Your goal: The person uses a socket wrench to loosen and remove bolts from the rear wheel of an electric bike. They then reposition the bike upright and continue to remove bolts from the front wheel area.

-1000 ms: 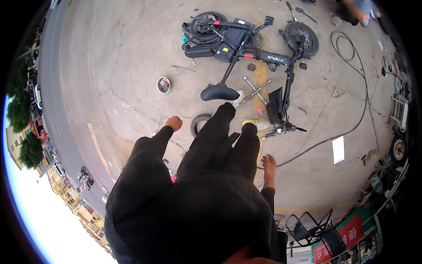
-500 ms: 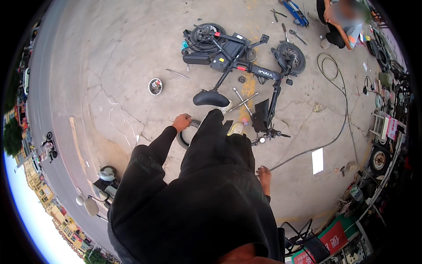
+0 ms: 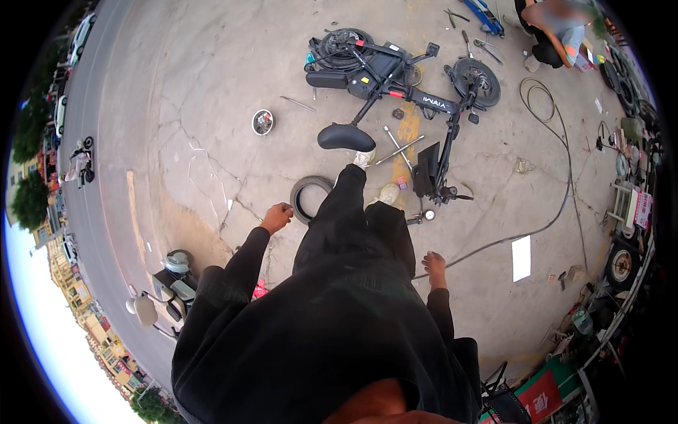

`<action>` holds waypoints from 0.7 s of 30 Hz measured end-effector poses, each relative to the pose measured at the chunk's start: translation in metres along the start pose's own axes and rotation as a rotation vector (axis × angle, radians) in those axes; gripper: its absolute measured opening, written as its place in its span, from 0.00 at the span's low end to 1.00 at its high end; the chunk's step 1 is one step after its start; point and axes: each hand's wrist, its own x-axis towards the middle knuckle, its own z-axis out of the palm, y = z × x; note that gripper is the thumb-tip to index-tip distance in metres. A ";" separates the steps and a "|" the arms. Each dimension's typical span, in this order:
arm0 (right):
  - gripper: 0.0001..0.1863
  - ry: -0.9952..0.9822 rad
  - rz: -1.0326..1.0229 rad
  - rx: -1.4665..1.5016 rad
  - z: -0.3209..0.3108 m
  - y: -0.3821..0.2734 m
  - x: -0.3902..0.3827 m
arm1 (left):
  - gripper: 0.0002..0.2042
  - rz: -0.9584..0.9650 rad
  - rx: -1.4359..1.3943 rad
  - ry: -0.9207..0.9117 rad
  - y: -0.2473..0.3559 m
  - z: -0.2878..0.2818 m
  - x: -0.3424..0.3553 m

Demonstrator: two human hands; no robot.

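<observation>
Presently, bike (image 3: 382, 75) lies sideways, upper centre; tire (image 3: 296, 200), mid-frame, lies unfitted; left hand (image 3: 278, 218) and right hand (image 3: 435, 267) appear empty, finger gaps unclear.

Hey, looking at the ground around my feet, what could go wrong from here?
Possibly three things. The silver, cross-shaped metal wrench lies close to your light-coloured shoes, so a forward step might trip you. The round black rubber tire lying flat just beyond your left hand could catch a foot. The long, dark flexible hose curving across the ground on your right might snag a step that way.
</observation>
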 end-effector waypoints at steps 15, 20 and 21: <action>0.25 0.206 -0.406 -0.664 0.092 -0.075 -0.009 | 0.16 -0.119 0.131 -0.062 -0.076 0.028 0.065; 0.35 0.309 -0.576 -0.672 0.174 -0.047 0.013 | 0.09 0.271 0.516 -0.102 0.014 0.155 0.206; 0.36 0.302 -0.586 -0.652 0.185 -0.037 0.024 | 0.09 0.317 0.509 -0.150 0.019 0.189 0.239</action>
